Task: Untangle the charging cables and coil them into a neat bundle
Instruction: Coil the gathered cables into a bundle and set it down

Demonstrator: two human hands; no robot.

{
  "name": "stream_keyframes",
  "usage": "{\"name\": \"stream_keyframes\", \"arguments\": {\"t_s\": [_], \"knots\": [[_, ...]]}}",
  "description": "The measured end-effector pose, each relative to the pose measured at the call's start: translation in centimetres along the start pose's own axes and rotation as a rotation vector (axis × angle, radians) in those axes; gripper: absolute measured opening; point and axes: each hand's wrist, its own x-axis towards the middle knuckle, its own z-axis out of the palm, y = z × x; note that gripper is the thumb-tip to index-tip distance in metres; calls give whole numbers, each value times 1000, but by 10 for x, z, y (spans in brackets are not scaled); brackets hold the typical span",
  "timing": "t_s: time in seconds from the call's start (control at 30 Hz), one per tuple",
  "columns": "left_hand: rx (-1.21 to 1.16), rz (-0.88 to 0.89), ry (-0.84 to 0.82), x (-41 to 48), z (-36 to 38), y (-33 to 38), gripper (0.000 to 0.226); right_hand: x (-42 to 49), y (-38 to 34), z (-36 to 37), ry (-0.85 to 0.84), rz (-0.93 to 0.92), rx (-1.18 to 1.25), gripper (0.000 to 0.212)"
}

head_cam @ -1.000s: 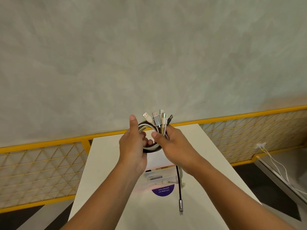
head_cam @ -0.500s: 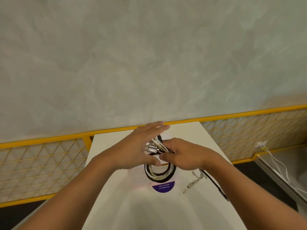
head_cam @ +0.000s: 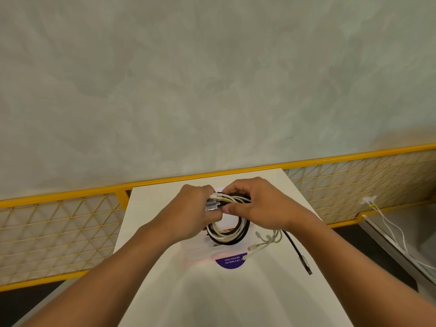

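Note:
A coil of black, white and cream charging cables (head_cam: pixel 227 233) lies on the white table (head_cam: pixel 264 293). My left hand (head_cam: pixel 188 215) grips the coil's left top, where several metal plugs (head_cam: pixel 212 205) stick out between its fingers. My right hand (head_cam: pixel 257 205) curls over the coil's top right and pinches the strands. Loose tails trail to the right: a black cable with a metal plug (head_cam: pixel 304 265) and thin white ends (head_cam: pixel 264 241) lie on the table.
A purple round sticker (head_cam: pixel 230 261) is on the table below the coil. A yellow mesh fence (head_cam: pixel 59 223) runs behind the table, under a grey wall. At the right, white wires (head_cam: pixel 389 225) hang from a socket beside a grey ledge.
The coil came down from mid-air onto the table. My left hand went from flat over the plugs to gripping them, and the loose tails now lie to the right.

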Motion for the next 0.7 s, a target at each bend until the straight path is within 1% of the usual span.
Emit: {"name": "stream_keyframes", "arguments": {"t_s": [0.1, 0.17, 0.2, 0.27, 0.33, 0.37, 0.4, 0.43, 0.47, 0.5, 0.53, 0.57, 0.63, 0.7], "knots": [[-75, -88, 27, -1, 1, -2, 13, 1, 3, -4, 45, -3, 47, 21], [-143, -154, 8, -3, 1, -2, 14, 1, 3, -5, 59, -9, 38, 21], [-145, -178, -27, -3, 0, -2, 16, 0, 3, -4, 57, -12, 11, 21], [-61, -213, -129, -3, -6, 0, 23, 0, 3, -1, 24, -6, -45, 22], [37, -224, -233, -5, -13, 4, 39, 0, 3, 2, -17, 1, -79, 22], [81, -210, -278, -4, -17, 6, 55, 0, 2, 2, -33, 3, -90, 21], [122, -184, -302, -4, -20, 9, 75, -1, 2, 3, -48, 4, -97, 21], [163, -153, -308, -3, -22, 12, 91, -1, 1, 4, -61, -1, -101, 20], [200, -115, -297, -2, -22, 16, 99, -1, 0, 5, -75, -12, -105, 20], [224, -82, -289, 0, -22, 19, 102, -1, -2, 7, -87, -29, -113, 21], [217, -56, -286, 3, -21, 20, 101, -1, -4, 8, -94, -50, -119, 21], [173, -33, -297, 6, -19, 20, 95, -1, -6, 9, -93, -71, -113, 22], [20, 6, -310, 8, -13, 15, 69, 0, -7, 6, -71, -96, -68, 21], [-123, 7, -288, 7, -6, 7, 41, -1, -6, 2, -43, -89, -21, 20]]}}
